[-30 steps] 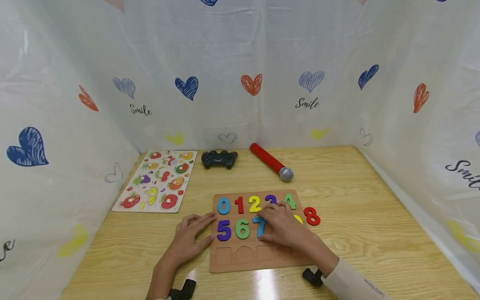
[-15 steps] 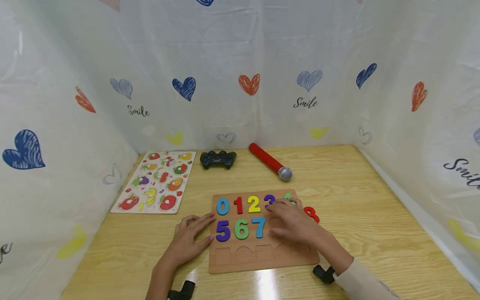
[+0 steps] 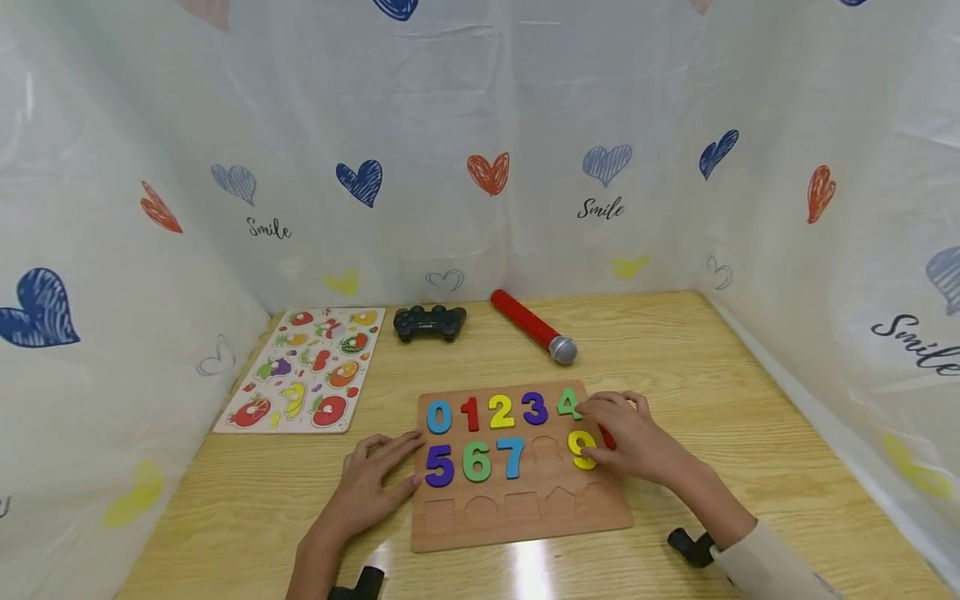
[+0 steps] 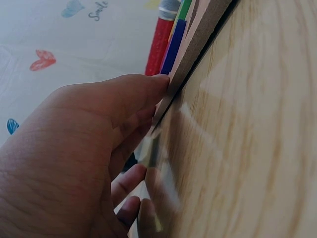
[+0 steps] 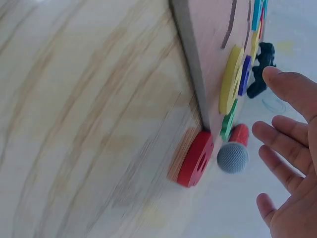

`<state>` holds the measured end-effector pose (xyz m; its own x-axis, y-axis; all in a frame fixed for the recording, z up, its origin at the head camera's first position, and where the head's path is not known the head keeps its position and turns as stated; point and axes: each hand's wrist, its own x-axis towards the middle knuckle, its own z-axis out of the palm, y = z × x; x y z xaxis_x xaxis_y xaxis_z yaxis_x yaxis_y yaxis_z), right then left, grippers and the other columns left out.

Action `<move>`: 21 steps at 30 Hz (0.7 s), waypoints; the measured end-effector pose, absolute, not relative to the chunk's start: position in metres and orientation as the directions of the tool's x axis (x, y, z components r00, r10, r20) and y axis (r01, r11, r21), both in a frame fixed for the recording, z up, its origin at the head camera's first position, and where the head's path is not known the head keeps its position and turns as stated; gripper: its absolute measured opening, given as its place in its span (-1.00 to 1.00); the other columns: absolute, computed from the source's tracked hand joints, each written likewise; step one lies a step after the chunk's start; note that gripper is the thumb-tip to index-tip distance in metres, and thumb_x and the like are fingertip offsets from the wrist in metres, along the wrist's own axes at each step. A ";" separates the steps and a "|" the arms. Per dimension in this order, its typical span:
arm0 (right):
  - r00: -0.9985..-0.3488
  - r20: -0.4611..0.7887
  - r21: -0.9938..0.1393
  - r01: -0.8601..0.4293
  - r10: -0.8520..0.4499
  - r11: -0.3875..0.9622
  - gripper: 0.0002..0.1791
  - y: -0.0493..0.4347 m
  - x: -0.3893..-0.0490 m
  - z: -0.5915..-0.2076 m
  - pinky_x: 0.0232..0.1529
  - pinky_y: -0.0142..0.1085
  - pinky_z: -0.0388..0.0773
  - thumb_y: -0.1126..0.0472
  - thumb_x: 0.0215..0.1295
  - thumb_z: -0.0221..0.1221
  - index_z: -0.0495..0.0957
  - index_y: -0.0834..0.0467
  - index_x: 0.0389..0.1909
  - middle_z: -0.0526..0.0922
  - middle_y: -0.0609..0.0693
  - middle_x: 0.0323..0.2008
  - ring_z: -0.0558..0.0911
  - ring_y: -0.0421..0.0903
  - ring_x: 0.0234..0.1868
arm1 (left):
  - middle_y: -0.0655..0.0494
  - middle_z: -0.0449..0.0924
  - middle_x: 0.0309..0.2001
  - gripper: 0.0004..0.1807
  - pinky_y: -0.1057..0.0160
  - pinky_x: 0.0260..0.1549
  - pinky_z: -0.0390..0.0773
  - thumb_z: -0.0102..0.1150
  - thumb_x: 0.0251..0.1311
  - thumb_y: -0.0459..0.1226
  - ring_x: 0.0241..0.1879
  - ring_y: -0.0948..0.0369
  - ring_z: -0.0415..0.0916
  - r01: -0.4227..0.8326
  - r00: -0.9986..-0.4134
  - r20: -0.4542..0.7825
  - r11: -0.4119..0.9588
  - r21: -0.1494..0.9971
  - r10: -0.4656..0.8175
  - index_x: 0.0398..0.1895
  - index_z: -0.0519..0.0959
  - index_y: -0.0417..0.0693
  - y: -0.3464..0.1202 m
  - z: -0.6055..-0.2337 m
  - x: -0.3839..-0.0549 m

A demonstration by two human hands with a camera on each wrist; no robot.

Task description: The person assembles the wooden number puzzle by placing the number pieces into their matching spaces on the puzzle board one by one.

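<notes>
A wooden number board [image 3: 517, 530] lies on the table with coloured digits 0 to 7 and 9 set in it; the recess between the blue 7 [image 3: 512, 457] and yellow 9 [image 3: 573, 447] is bare. My left hand [image 3: 366, 483] rests its fingertips and thumb against the board's left edge. Over the right edge hovers my right hand [image 3: 633, 437], fingers spread, near the 9 and the green 4 [image 3: 567, 402]. Mostly hidden under it in the head view, a red 8 [image 5: 195, 161] lies on the table beside the board. The right wrist view shows nothing held.
Behind the board lie a black game controller [image 3: 429, 322] and a red microphone [image 3: 528, 322] with a silver head. A fruit-picture board [image 3: 303, 379] sits at the left back. White curtains [image 3: 420, 100] with hearts enclose the table's back and sides.
My right hand has moved right, from over the 7 and the bare recess to the board's right edge, uncovering the 3, 7 and 9. My left hand has stayed at the left edge.
</notes>
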<state>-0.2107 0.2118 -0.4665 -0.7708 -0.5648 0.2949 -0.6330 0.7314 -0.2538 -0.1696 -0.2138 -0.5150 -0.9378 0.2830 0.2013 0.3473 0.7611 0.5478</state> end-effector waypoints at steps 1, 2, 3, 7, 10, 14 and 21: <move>-0.774 0.295 -0.255 -0.629 -0.561 0.734 -0.37 0.215 -0.211 -0.467 0.17 0.22 0.08 0.07 0.05 0.52 0.58 0.17 0.14 0.62 0.01 0.11 0.43 0.12 0.25 | 0.35 0.36 0.41 -0.37 -0.13 0.11 0.09 0.30 0.25 0.05 0.27 0.07 0.18 0.349 -0.937 0.204 0.760 0.548 0.283 0.39 0.48 0.26 -0.214 -0.515 -0.170; -0.776 0.295 -0.254 -0.626 -0.557 0.738 -0.37 0.217 -0.211 -0.467 0.17 0.22 0.08 0.07 0.04 0.53 0.58 0.17 0.14 0.62 0.01 0.11 0.43 0.12 0.25 | 0.34 0.36 0.41 -0.37 -0.13 0.11 0.09 0.30 0.25 0.05 0.26 0.07 0.18 0.352 -0.936 0.208 0.760 0.546 0.284 0.39 0.48 0.26 -0.214 -0.515 -0.170; -0.777 0.298 -0.254 -0.624 -0.554 0.739 -0.37 0.220 -0.211 -0.467 0.17 0.22 0.09 0.08 0.04 0.53 0.58 0.18 0.14 0.62 0.01 0.10 0.44 0.12 0.24 | 0.33 0.37 0.40 -0.38 -0.13 0.11 0.08 0.30 0.25 0.05 0.26 0.07 0.18 0.355 -0.935 0.212 0.759 0.546 0.285 0.39 0.48 0.25 -0.214 -0.516 -0.170; -0.780 0.306 -0.248 -0.619 -0.547 0.745 -0.40 0.229 -0.212 -0.470 0.16 0.21 0.09 0.11 0.06 0.51 0.58 0.18 0.14 0.63 0.02 0.09 0.45 0.13 0.22 | 0.30 0.38 0.40 -0.38 -0.14 0.11 0.07 0.31 0.24 0.03 0.25 0.07 0.19 0.366 -0.931 0.227 0.753 0.547 0.287 0.39 0.49 0.23 -0.213 -0.517 -0.169; -0.787 0.306 -0.236 -0.608 -0.536 0.758 -0.42 0.234 -0.213 -0.472 0.15 0.22 0.09 0.12 0.08 0.50 0.59 0.19 0.14 0.63 0.01 0.07 0.45 0.13 0.21 | 0.31 0.38 0.40 -0.38 -0.13 0.11 0.06 0.31 0.24 0.03 0.25 0.08 0.18 0.364 -0.931 0.226 0.753 0.549 0.285 0.39 0.48 0.23 -0.214 -0.518 -0.169; -0.803 0.293 -0.215 -0.584 -0.519 0.783 -0.42 0.239 -0.213 -0.474 0.14 0.23 0.11 0.14 0.06 0.51 0.59 0.20 0.11 0.64 0.02 0.04 0.46 0.13 0.19 | 0.32 0.37 0.41 -0.37 -0.13 0.12 0.06 0.31 0.24 0.05 0.26 0.09 0.17 0.356 -0.934 0.217 0.753 0.553 0.283 0.40 0.47 0.25 -0.214 -0.519 -0.168; -0.834 0.249 -0.238 -0.545 -0.492 0.804 -0.39 0.249 -0.215 -0.476 0.13 0.23 0.09 0.12 0.05 0.50 0.58 0.20 0.15 0.62 0.05 0.08 0.43 0.13 0.20 | 0.33 0.37 0.41 -0.37 -0.13 0.12 0.06 0.32 0.24 0.03 0.27 0.08 0.17 0.355 -0.935 0.220 0.750 0.559 0.278 0.40 0.47 0.25 -0.213 -0.518 -0.168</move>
